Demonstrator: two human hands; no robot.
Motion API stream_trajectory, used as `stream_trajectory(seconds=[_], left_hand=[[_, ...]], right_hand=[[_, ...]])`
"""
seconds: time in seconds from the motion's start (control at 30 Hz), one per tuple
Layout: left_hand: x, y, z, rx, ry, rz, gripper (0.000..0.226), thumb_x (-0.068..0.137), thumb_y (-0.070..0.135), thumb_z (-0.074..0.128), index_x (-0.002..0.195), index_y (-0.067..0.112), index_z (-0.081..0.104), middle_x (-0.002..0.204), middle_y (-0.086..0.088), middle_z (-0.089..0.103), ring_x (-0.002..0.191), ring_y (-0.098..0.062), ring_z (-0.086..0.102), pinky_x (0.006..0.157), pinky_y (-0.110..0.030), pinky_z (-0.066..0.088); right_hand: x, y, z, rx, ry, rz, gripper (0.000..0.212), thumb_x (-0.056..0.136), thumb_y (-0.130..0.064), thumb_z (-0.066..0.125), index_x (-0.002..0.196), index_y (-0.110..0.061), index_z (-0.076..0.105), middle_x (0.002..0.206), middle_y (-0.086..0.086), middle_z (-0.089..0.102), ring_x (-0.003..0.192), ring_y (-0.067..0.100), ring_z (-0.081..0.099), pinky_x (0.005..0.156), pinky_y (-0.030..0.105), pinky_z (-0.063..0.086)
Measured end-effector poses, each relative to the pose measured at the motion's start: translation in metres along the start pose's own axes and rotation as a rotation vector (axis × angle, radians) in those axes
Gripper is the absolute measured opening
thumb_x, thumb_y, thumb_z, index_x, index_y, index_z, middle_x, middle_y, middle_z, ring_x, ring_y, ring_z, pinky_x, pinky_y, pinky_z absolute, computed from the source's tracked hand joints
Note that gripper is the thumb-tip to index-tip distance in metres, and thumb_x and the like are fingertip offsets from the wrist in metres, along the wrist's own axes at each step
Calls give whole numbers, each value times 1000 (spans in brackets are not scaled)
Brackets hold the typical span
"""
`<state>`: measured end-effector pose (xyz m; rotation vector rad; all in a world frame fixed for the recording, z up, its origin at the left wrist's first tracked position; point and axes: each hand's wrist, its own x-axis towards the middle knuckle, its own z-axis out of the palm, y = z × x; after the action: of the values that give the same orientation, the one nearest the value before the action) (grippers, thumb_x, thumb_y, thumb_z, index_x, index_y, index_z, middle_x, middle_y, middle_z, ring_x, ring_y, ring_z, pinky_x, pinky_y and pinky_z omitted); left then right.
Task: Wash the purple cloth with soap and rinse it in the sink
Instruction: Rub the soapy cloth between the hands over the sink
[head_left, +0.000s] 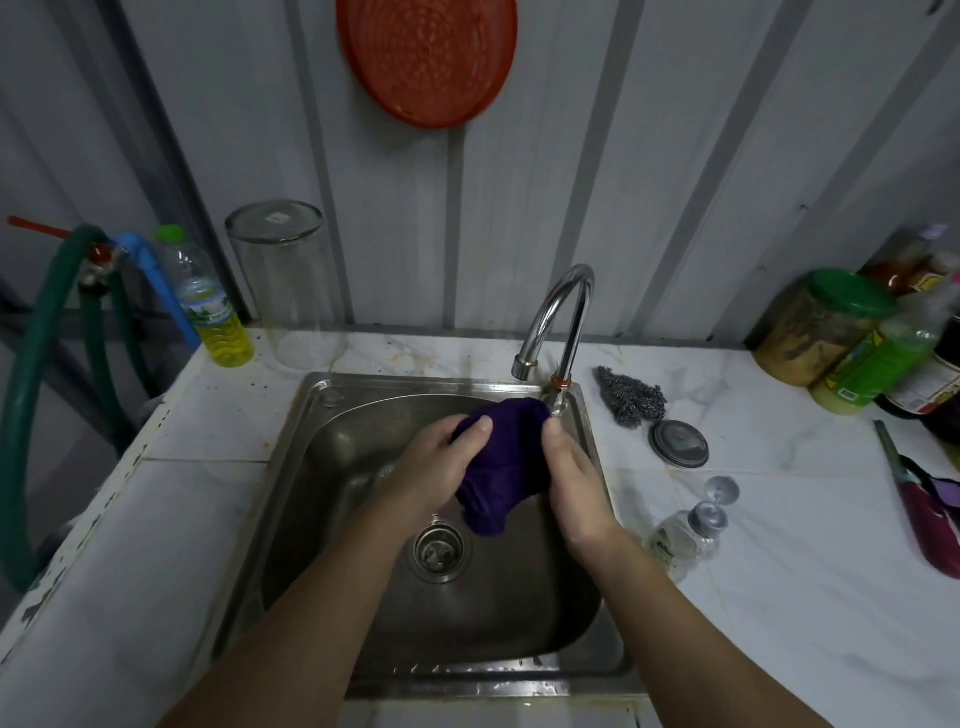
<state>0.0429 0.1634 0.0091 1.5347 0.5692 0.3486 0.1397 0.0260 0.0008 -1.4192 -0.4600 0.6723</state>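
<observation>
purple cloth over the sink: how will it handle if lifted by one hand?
Probably floppy: the purple cloth bunches and sags between the left hand and right hand. Likely heavy for its size if soaked, though wetness isn't clear. Its loose lower end would dangle toward the drain.

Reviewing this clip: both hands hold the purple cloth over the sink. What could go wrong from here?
1. The purple cloth, gripped by the left hand and right hand, hangs right above the open drain; a slip might drop it there.
2. The right forearm passes close to the soap bottle lying by the sink rim; it may get knocked.
3. No water is visibly running from the faucet, so rinsing may be incomplete.
</observation>
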Motion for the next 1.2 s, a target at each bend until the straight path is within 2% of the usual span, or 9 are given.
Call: stream_trajectory(seconds=[0.17,0.27,0.4,0.53,0.63,0.73,0.83,0.97,1.2], left_hand=[[1,1,-10,-255,-40,-112,21,76,35,83,92,22,80,99,-10,80,95,-31,75,78,-41,63],[-1,-2,-5,-246,60,-189,11,90,23,73,91,13,77,103,-22,77,98,-42,72,83,-54,59],[-3,7,22,-423,185,-435,28,97,30,56,77,12,66,74,-13,72,61,-25,72,55,-33,59],[-1,2,32,-579,261,-378,40,82,53,61,68,19,48,60,-3,46,53,-14,48,62,-31,44],[2,6,36,-654,283,-479,37,93,38,58,66,14,59,51,-3,60,45,-15,60,49,-24,51],[5,17,48,-561,310,-486,28,93,31,62,89,6,74,77,-13,72,67,-28,69,61,-35,57],[11,22,38,-485,438,-468,25,95,27,58,80,8,63,74,-11,62,69,-27,61,62,-35,50],[10,15,27,-485,412,-353,29,101,22,50,73,17,53,66,0,54,53,-8,60,54,-20,50],[13,20,50,-443,329,-499,23,89,28,61,81,9,68,74,-9,68,68,-27,64,64,-35,52]], right_hand=[[9,-9,1,381,132,150,22,99,-19,58,112,-4,69,104,20,77,92,33,74,73,40,61],[8,-17,1,414,158,161,21,92,-14,55,104,-9,72,92,16,76,84,31,71,73,41,57],[-19,-14,29,4,146,-167,14,83,-28,56,78,-30,68,67,-10,66,64,7,59,58,21,47],[-38,15,55,-589,92,-618,30,82,-53,71,72,-31,54,64,-18,51,57,0,49,54,19,42],[-5,1,52,-541,358,-334,39,88,-51,62,65,-20,56,55,-8,58,53,8,56,57,29,49],[25,-12,33,-552,402,83,39,99,-42,52,72,-16,62,69,2,68,69,22,67,71,33,56],[8,-2,45,-491,415,-69,40,99,-39,52,63,-23,57,54,-10,61,53,3,60,47,11,39],[-22,15,75,-475,339,-302,40,89,-51,52,56,-29,50,48,-12,54,44,7,51,44,20,37],[29,-3,27,-471,454,223,43,101,-38,43,72,-12,61,73,7,66,76,29,65,71,33,51]])
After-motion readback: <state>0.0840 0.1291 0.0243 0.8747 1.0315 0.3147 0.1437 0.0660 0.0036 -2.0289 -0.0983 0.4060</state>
